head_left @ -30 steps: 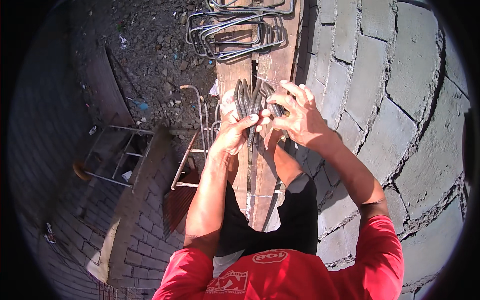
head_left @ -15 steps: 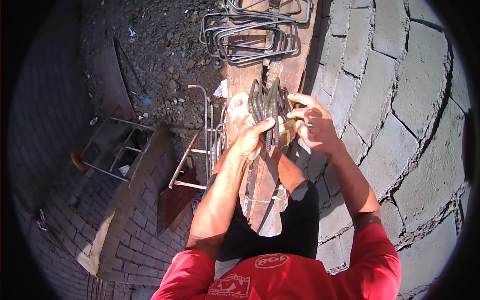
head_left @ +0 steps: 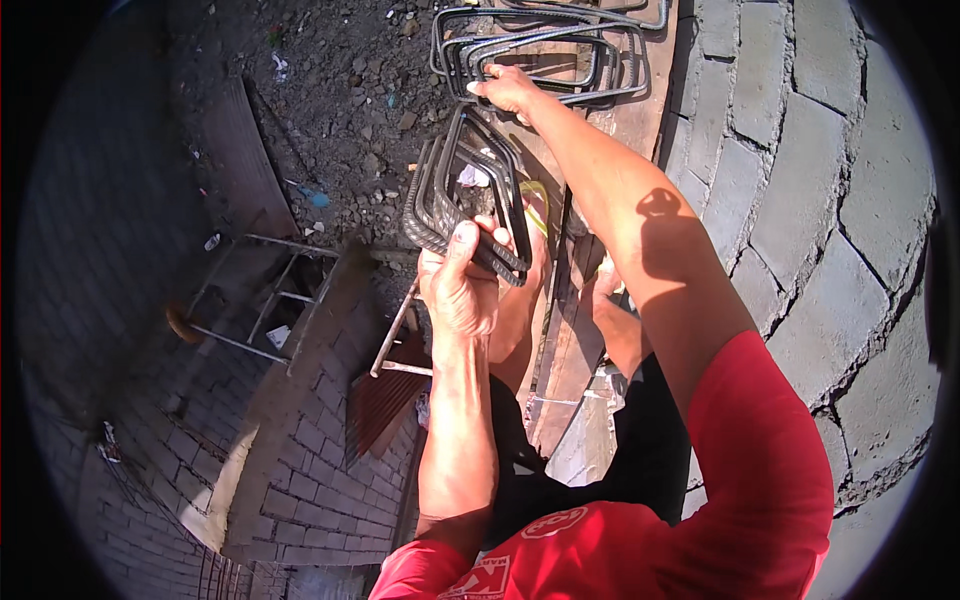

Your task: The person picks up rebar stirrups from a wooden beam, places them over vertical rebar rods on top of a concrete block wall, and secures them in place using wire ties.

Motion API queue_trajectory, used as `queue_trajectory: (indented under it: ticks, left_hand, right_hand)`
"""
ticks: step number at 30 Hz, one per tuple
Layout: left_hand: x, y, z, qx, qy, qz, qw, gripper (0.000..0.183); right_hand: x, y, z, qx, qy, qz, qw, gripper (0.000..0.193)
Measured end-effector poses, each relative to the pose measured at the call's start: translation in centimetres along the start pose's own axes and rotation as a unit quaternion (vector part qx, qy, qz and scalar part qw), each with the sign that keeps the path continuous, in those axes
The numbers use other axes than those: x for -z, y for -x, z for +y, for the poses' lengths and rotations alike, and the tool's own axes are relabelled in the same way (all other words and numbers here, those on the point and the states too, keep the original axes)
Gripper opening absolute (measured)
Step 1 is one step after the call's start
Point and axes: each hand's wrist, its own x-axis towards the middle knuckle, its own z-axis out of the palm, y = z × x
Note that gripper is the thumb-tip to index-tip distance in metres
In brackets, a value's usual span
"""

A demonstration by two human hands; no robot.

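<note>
Several bent rebar stirrups point(head_left: 440, 190), ribbed dark steel rectangles, are bunched in my left hand point(head_left: 462, 285). Its thumb presses over their near side and the fingers wrap beneath. Farther out, my right hand point(head_left: 505, 92) is at the left part of a stack of larger-looking rebar stirrups point(head_left: 570, 50) lying on wooden planks. Its thumb and fingers close around a bar of that stack, though the fingertips are partly hidden. The held bunch is tilted up, apart from the stack.
I stand on narrow wooden planks point(head_left: 575, 370), one sandal point(head_left: 537, 205) showing. To the right rises a grey block wall point(head_left: 760, 150). Rubble ground point(head_left: 350, 110) lies far left, with a metal frame point(head_left: 285, 297) and a lower block wall point(head_left: 310, 470) below plank level.
My right hand has gone from beside the held bunch out to the stack on the planks. My left hand has shifted left with its stirrups, now turned to show their open rectangles.
</note>
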Motion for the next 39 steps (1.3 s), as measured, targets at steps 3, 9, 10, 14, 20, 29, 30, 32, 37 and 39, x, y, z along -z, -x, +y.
queue_trajectory:
  ticks: [3, 9, 10, 14, 20, 29, 30, 32, 37, 39]
  left_hand:
    - [-0.2, -0.3, -0.3, -0.021, 0.011, 0.011, 1.000, 0.008]
    - [0.5, -0.9, -0.5, -0.015, 0.016, 0.062, 0.998, 0.009]
    - [0.2, -1.3, -1.3, -0.013, 0.021, 0.047, 0.999, 0.010]
    - [1.0, -1.0, -0.6, 0.008, -0.007, 0.023, 1.000, 0.013]
    - [-0.5, 4.0, -1.4, 0.078, -0.053, -0.026, 0.995, 0.020]
    - [-9.6, 16.1, -0.6, 0.165, -0.170, -0.166, 0.957, 0.028]
    - [-9.4, 16.9, 0.0, 0.171, -0.191, -0.194, 0.947, 0.032]
    - [-12.0, 20.2, 1.6, 0.150, -0.226, -0.240, 0.932, 0.042]
    - [-17.1, 24.5, 3.0, 0.142, -0.349, -0.331, 0.865, 0.039]
    - [-16.4, 24.1, 1.7, 0.154, -0.344, -0.384, 0.843, 0.032]
  right_hand:
    - [0.4, -1.1, 1.5, -0.032, -0.057, -0.018, 0.998, 0.072]
    - [0.5, 3.9, 3.0, 0.003, -0.122, -0.111, 0.986, 0.035]
    - [1.7, 4.9, 3.9, 0.060, -0.112, -0.045, 0.991, 0.030]
    - [3.4, 13.0, 3.0, 0.207, -0.280, 0.147, 0.926, 0.017]
    - [12.0, 32.9, -3.7, 0.137, -0.019, 0.198, 0.970, 0.023]
    - [13.2, 51.8, -7.2, 0.101, 0.005, 0.177, 0.979, 0.020]
    - [12.7, 53.3, -6.7, 0.169, -0.004, 0.193, 0.967, 0.024]
    - [14.5, 56.4, -8.2, 0.089, -0.040, 0.085, 0.992, 0.037]
    - [18.4, 63.6, -13.3, -0.045, -0.079, 0.166, 0.982, 0.027]
    - [17.9, 63.2, -10.7, 0.038, -0.032, 0.233, 0.971, 0.019]
